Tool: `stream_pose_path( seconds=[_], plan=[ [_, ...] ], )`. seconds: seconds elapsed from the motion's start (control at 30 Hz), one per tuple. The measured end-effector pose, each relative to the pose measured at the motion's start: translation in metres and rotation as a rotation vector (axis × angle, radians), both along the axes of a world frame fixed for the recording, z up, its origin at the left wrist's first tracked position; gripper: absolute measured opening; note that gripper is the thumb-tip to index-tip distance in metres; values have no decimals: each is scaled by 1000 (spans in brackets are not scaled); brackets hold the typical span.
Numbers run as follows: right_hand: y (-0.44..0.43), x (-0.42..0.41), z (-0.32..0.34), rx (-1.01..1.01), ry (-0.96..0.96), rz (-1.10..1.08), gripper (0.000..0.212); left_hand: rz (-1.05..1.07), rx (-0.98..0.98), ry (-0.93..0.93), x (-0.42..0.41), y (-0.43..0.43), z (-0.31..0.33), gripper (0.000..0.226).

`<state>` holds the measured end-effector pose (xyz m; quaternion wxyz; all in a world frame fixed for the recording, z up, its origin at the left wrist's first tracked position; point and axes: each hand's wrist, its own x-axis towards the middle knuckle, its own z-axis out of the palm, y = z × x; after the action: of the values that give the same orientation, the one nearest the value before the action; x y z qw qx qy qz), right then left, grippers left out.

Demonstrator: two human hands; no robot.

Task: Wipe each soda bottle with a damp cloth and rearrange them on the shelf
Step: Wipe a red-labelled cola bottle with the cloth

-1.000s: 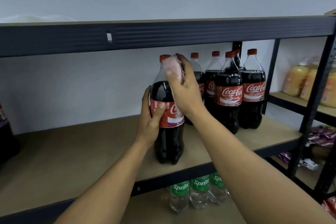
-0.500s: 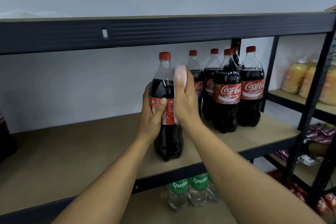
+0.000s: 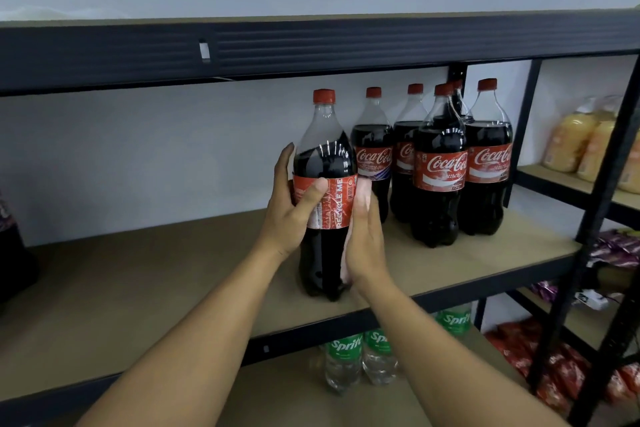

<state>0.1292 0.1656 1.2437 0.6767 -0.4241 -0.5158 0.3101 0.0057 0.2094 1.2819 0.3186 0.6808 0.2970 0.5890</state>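
A person's left hand [image 3: 289, 218] grips a cola bottle [image 3: 323, 149] at its red label, thumb laid across the front and fingers curled round the far side. The bottle stands upright near the front edge of a brown shelf [image 3: 138, 288], its red cap on and the words "RECYCLE ME" facing the camera.

The right hand [image 3: 367, 246] lies flat against the bottle's right side below the label, fingers straight and pointing up, pressing a pale pink cloth [image 3: 362, 189] to the plastic. The cloth shows above the fingertips and again below the heel of the hand; the thumb is hidden.

Just to the right, and further back, a cluster of cola bottles [image 3: 440, 170] stands upright on the same shelf, all capped in red, apart from the held one. The nearest of them shows right behind the cloth.

A dark metal beam [image 3: 311, 48] of the shelf above runs across the top of the view. On the level below, Sprite bottles [image 3: 346, 357] stand under the arms. In the neighbouring bay to the right are yellow bottles [image 3: 568, 142] and, lower down, red packets [image 3: 519, 343]. A dark object [image 3: 10, 253] sits cut off at the left edge of the shelf.
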Motion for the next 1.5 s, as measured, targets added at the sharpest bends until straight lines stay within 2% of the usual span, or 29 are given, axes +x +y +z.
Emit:
stream_pose_path(
  seconds=[0.07,0.17,0.27,0.37,0.53,0.63,0.73,0.87,0.93,1.07,1.27,1.33,1.43,1.5],
  plan=[
    [7,3,37,43,-55,-28,64,34,33,8,2,-2,0,95],
    [11,6,89,172,-163,-45,58,37,36,-45,9,-5,-3,88],
    [12,8,106,247,-235,-64,59,-14,-2,-129,11,-1,-7,74],
    [13,8,73,198,-230,-81,60,3,15,-98,8,0,-3,72],
    [-7,2,-12,22,-98,-52,39,58,56,-70,12,-1,-5,85],
    [-12,-1,-23,3,-85,-43,39,63,38,-92,17,-2,-8,82],
    [-3,3,23,62,-114,-52,47,83,62,-122,18,-4,-8,67],
    [9,9,111,205,-291,-50,56,91,30,-159,21,-6,-11,77],
    [13,9,126,233,-302,-25,55,87,11,-161,22,-8,-11,81],
    [14,7,80,234,-263,-88,62,115,56,-138,24,-9,-9,72],
    [-3,0,-13,50,-69,-32,26,153,76,-144,23,-6,-13,64],
    [-4,-1,-31,18,-37,-25,33,156,66,-142,24,-7,-14,65],
    [1,1,-44,-18,-46,-19,61,178,68,-134,26,-9,-14,71],
    [4,3,-47,-43,-52,-16,66,210,69,-128,29,-13,-15,80]
  ],
)
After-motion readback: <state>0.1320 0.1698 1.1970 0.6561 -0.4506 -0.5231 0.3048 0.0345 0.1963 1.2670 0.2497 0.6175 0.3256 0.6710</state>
